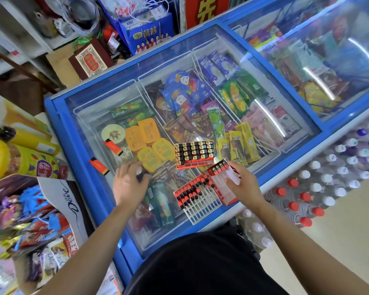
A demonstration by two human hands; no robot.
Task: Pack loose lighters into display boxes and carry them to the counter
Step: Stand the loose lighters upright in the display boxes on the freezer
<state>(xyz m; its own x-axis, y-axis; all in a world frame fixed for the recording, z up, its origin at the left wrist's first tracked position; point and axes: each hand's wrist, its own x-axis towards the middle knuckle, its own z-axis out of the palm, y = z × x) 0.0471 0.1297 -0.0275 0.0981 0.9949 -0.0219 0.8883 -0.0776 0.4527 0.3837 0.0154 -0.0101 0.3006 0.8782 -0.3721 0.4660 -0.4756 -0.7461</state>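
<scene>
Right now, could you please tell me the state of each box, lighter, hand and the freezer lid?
full display box: packed with upright lighters.
held box: mostly empty, few lighters at one end.
right hand: grips the held box.
tray: flat, lighters lying in rows.
loose lighters: two, flat on the glass.
freezer lid: closed.
left hand: curled over something small, blurred.

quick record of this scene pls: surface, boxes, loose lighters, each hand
surface: freezer lid, glass
full box: packed with lighters, on the lid
part-filled box: few lighters at one end, held by right hand
tray: rows of red lighters, near edge
loose lighters: two orange, left on lid
left hand: curled over something blurred
</scene>
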